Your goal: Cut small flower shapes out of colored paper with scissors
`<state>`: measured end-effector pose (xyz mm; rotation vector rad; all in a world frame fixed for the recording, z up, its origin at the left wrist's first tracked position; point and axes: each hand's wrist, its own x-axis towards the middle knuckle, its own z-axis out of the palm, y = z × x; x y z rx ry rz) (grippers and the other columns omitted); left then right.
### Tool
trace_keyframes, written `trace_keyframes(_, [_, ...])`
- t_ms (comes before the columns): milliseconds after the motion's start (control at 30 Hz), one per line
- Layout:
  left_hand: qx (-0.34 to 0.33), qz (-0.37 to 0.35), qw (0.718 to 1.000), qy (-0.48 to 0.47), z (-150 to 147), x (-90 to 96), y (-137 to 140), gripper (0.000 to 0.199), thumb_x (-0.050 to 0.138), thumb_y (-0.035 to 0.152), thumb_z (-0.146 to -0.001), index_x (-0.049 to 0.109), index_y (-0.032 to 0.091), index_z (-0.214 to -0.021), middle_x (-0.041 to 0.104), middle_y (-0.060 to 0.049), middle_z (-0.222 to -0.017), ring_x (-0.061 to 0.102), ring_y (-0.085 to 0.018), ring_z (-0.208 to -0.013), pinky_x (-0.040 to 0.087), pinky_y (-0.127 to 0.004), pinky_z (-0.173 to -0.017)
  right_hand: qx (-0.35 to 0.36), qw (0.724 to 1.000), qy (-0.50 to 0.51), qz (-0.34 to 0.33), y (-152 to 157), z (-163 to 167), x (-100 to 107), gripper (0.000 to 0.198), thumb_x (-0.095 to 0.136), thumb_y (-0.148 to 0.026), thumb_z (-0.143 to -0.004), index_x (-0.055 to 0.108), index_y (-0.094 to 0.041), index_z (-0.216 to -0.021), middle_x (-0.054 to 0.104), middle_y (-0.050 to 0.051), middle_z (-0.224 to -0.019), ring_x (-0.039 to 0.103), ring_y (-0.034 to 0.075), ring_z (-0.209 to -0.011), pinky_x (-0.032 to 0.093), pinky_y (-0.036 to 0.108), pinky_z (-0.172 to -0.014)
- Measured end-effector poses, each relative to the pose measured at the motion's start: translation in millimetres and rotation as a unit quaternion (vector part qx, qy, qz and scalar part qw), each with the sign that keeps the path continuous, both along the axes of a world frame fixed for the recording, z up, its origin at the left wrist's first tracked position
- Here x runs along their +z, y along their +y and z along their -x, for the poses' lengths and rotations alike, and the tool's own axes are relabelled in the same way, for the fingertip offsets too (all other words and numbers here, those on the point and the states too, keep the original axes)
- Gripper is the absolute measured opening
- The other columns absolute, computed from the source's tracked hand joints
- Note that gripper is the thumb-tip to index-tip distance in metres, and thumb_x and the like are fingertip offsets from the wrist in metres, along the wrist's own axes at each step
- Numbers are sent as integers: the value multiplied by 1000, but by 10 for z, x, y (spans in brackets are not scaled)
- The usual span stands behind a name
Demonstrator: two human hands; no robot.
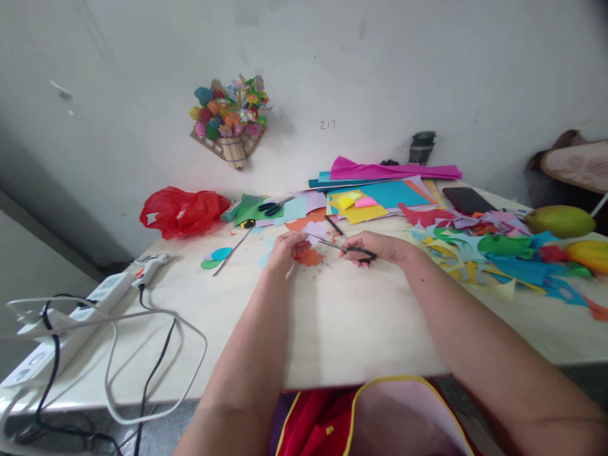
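Observation:
My right hand (359,248) is closed around the dark handles of a pair of scissors (334,245), with the blades pointing left. My left hand (286,248) pinches a small lavender paper piece (316,230) with a scalloped edge; its fingertips partly cover it. The blade tips are beside this paper, and I cannot tell if they touch it. Just below lies an orange flower-shaped paper (309,256) on the table. A dark pen (334,225) rests behind the scissors, and an orange paper sheet (304,223) lies beyond my left hand.
Colourful paper scraps (484,248) heap at the right, with a phone (466,200) and yellow-green fruit (559,221) around them. Paper sheets (402,193) stack at the back. A red plastic bag (181,212), blue-handled scissors (271,208) and a power strip (94,305) with cables are leftward.

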<state>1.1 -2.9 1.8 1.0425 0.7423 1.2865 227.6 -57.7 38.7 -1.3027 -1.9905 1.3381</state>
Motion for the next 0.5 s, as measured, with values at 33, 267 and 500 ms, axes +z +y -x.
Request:
trace_keyframes(33, [-1, 1, 1000, 0, -1, -2, 2, 25, 80, 24, -48, 64, 11, -62, 64, -3, -64, 62, -15, -63, 50, -30, -68, 1, 1000, -2, -2, -2, 4, 4, 30, 64, -40, -74, 62, -13, -88, 55, -3, -53, 46, 7, -42, 28, 21, -42])
trace_keyframes(267, [-8, 0, 1000, 4, 3, -10, 8, 25, 80, 25, -47, 64, 12, -62, 64, -3, -64, 61, -14, -63, 49, -28, -66, 6, 1000, 12, 8, 32, 0, -34, 32, 64, -42, -74, 63, -13, -88, 54, -3, -53, 46, 7, -41, 28, 21, -41])
trace_keyframes(500, [-7, 3, 1000, 9, 0, 4, -3, 27, 81, 26, -45, 65, 12, -62, 63, -3, -62, 60, -13, -60, 50, -28, -65, 13, 1000, 4, -4, 66, -2, -73, 34, 66, -42, -73, 62, -13, -90, 56, -4, -54, 47, 7, -41, 29, 21, -41])
